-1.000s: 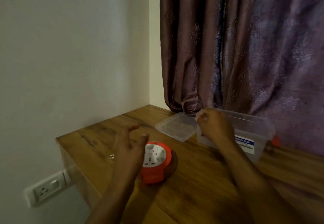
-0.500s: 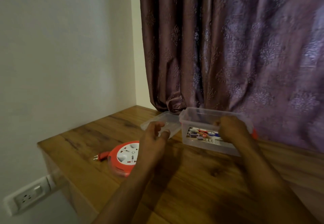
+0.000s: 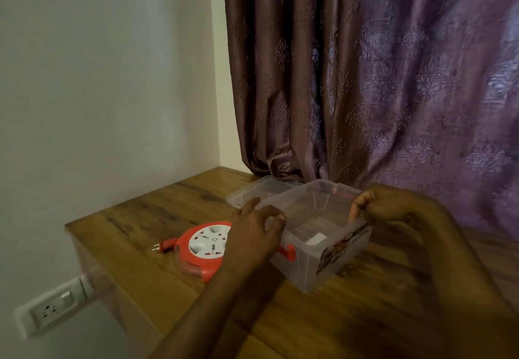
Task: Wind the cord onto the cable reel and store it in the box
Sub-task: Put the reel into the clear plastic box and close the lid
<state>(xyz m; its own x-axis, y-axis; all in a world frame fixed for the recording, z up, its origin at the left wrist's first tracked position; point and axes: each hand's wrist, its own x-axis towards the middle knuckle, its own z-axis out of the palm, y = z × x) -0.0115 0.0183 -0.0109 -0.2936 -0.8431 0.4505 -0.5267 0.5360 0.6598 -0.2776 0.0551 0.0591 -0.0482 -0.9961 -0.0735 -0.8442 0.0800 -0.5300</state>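
Note:
A red cable reel (image 3: 202,249) with a white socket face lies flat on the wooden table (image 3: 146,218), its red plug (image 3: 162,247) sticking out to the left. To its right stands a clear plastic box (image 3: 317,246) with red clips, open and turned corner-on toward me. My right hand (image 3: 384,207) grips the box's right rim. My left hand (image 3: 255,232) hovers at the box's left corner with fingers spread, partly covering the reel's right edge.
The clear lid (image 3: 252,192) lies flat behind the box by a purple curtain (image 3: 379,77). A white wall runs along the left, with a socket plate (image 3: 53,308) below the table's left edge.
The box has come toward me and turned corner-on under my right hand. My left hand has moved from above the reel to the box's left corner. The reel stays flat.

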